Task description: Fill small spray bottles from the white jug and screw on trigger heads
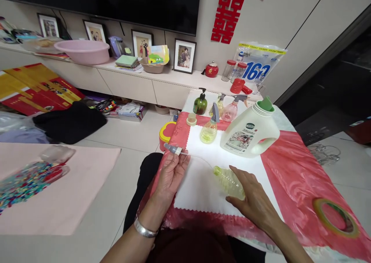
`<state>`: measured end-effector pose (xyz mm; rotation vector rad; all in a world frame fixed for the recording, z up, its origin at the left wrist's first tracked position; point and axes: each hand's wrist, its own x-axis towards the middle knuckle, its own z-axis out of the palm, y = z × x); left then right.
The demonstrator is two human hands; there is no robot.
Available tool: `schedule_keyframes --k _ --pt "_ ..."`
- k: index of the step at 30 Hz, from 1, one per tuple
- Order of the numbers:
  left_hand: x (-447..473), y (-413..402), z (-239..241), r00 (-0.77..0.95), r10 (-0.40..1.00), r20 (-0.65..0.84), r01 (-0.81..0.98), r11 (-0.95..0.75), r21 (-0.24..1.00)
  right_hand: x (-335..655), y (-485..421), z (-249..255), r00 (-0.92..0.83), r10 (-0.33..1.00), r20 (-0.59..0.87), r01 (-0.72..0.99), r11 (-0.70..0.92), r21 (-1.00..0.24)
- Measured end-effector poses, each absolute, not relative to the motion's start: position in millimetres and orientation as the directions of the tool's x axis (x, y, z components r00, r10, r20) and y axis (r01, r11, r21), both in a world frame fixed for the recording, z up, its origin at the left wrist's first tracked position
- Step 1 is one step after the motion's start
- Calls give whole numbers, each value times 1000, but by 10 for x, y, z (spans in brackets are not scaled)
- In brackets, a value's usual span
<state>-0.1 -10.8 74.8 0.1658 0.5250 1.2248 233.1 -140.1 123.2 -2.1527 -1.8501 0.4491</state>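
Over the white mat [197,195], holding a yellow bottle [228,181] tipped on a slant in the right hand [252,195], with fingers wrapped round its sides. Pinching a grey spray top [173,149] in the left hand [172,172], between thumb and fingers, with its thin tube [199,157] reaching to the bottle's mouth. Past these, seeing a big jug [240,137] and a spray bottle [208,133]. To the right, seeing tape [318,209] on red plastic [292,174].

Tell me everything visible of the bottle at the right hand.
The yellow-green spray bottle looks like translucent, ribbed plastic, its narrow neck uncapped. It is tilted over the white mat, neck toward the left hand, the right hand holding its lower end. A tube from the spray head runs to its neck; whether it enters is unclear.
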Motion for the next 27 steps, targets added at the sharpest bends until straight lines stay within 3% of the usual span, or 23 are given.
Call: schedule_keyframes --k 10,19,24,27 --pt "229 -351 811 387 884 -263 -711 468 525 2054 -1264 1198 73 997 -19 884 -74 -461" --pt "281 -432 828 403 874 -272 -697 486 527 1881 -1222 1093 38 999 26 871 -20 -490" --pt "273 -416 843 414 879 -236 -711 474 519 1882 -1264 1021 33 991 127 810 48 -584" --pt "260 -414 877 452 865 -216 -702 495 513 1895 -1281 988 15 994 108 748 60 -661"
